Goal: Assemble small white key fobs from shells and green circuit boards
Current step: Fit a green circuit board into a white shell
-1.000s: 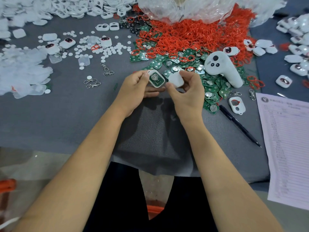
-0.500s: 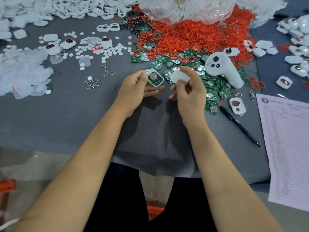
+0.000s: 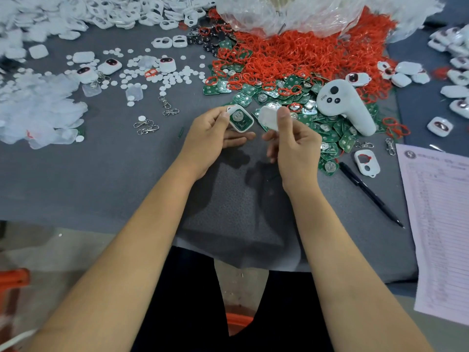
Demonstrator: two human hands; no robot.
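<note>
Grey felt (image 3: 101,174) bears a white controller (image 3: 342,105) marked "0105"; left hand (image 3: 210,138) pinches a board-filled shell (image 3: 240,120), right hand (image 3: 297,146) a cover (image 3: 269,119).

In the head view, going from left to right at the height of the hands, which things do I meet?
Metal clasps → left hand → shell with green board → white shell → right hand → black pen → printed sheet.

1. The table cover (image 3: 101,174) is gray cloth, matt and a bit rough.
2. The shell (image 3: 267,118) is smooth white plastic.
3. The circuit boards (image 3: 330,130) are shiny green with silver metal dots.
4. The clips (image 3: 147,127) are shiny metal.
5. The sheet (image 3: 441,224) is thin paper.
6. The bag (image 3: 291,13) is crinkly clear plastic.
</note>
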